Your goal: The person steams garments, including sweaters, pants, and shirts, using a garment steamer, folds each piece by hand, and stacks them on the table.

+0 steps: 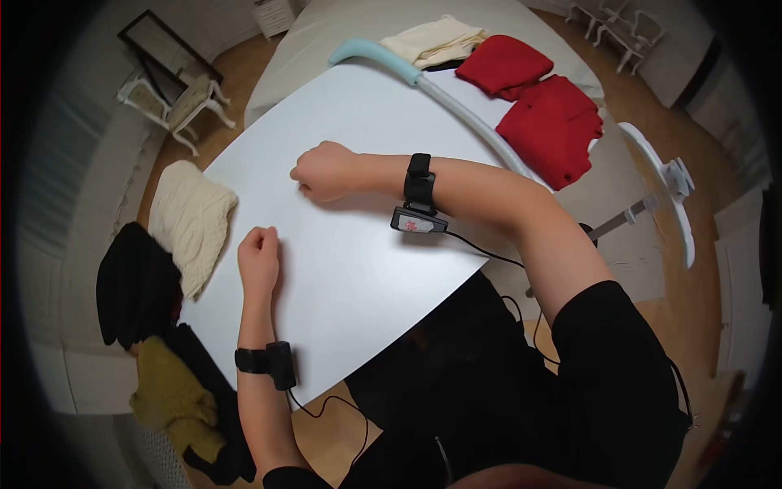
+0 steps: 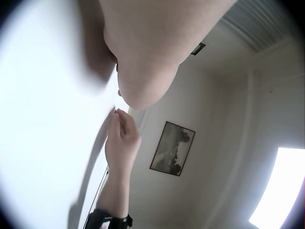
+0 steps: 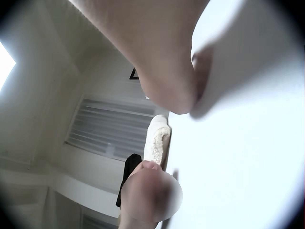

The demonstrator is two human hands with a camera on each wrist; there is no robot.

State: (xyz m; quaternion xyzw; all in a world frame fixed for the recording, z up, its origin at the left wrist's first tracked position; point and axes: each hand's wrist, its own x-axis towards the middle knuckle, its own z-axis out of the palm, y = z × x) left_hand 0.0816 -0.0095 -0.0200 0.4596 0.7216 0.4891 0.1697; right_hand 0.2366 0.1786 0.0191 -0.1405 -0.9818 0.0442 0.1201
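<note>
Both hands rest at the white tabletop [image 1: 366,269] with their fingers curled in, and nothing shows in either. The left hand [image 1: 259,262] lies near a folded cream cable-knit garment [image 1: 194,220] on the table's left side. Farther in and to its right, the right hand [image 1: 330,173] bends inward from the wrist, its knuckles toward the left. A gap of bare table separates the two. In the left wrist view, the right hand [image 2: 122,138] appears beyond the left one with its fingers tucked. A blurred patch covers much of the left hand [image 3: 138,191] in the right wrist view.
Along the left edge lie a black garment [image 1: 138,285] and a mustard one [image 1: 175,399]. Folded red garments [image 1: 550,126] and cream cloth [image 1: 436,41] sit at the back right, beside a long curved tube [image 1: 468,118] with a light blue end [image 1: 366,53]. Camera cables [image 1: 481,247] trail from the wrists.
</note>
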